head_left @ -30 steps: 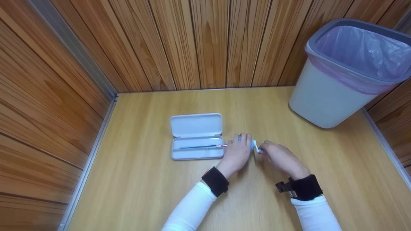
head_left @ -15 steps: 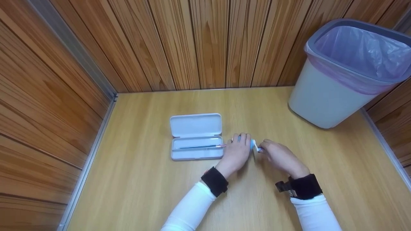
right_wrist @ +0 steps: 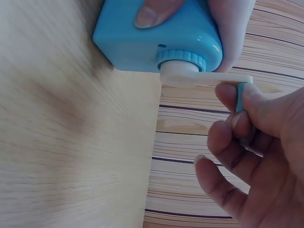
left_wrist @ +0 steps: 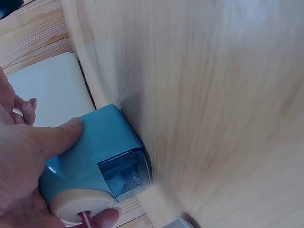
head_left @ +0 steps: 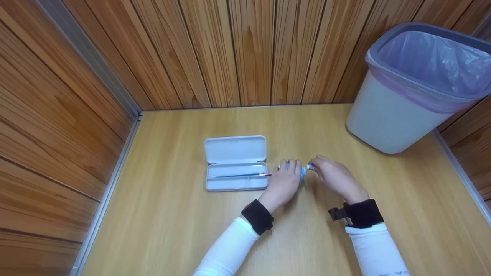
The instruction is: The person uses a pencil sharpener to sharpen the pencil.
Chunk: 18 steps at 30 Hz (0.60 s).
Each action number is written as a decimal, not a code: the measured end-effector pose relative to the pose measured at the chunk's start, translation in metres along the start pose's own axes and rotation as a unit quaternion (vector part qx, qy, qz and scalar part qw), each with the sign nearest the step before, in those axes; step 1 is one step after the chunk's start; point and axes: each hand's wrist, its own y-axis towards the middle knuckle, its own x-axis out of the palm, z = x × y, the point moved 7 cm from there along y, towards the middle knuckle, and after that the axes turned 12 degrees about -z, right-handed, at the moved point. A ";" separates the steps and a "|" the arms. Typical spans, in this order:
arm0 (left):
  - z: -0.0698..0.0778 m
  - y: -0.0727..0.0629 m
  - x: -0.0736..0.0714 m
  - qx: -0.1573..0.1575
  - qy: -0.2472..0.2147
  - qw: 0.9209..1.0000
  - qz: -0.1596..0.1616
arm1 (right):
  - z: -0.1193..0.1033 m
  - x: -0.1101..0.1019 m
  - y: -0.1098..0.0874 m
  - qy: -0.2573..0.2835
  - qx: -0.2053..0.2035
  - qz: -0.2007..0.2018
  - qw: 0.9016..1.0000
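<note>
My left hand holds a blue hand-crank pencil sharpener on the table, beside the pencil case. The left wrist view shows its clear shavings drawer and a red pencil in its round pale front. My right hand pinches the blue knob of the white crank between thumb and index finger. The other right fingers are loosely curled. In the head view my left hand covers most of the sharpener.
An open pale pencil case lies left of my left hand, lid toward the wall. A thin stick stretches across its lower half. At the back right stands a lined waste bin. Wood-panelled walls border the table.
The right hand has moved slightly up and away with the crank, which has turned from pointing toward me to pointing outward. The left hand and sharpener have stayed put.
</note>
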 end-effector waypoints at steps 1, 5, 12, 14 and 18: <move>0.000 0.000 0.000 0.000 0.000 1.000 0.001 | 0.001 -0.001 0.001 -0.002 0.001 0.002 1.000; 0.001 0.001 0.002 0.001 0.000 1.000 0.000 | 0.008 0.001 0.004 0.016 0.019 -0.011 1.000; 0.000 0.002 0.002 -0.001 -0.013 1.000 -0.006 | 0.012 0.002 0.007 0.039 0.054 -0.043 0.997; 0.000 0.002 0.002 -0.002 -0.015 1.000 -0.008 | 0.012 0.001 0.008 0.036 0.058 -0.047 0.997; 0.000 0.001 0.001 -0.005 -0.007 1.000 0.001 | 0.010 0.001 0.010 0.022 0.052 -0.045 0.997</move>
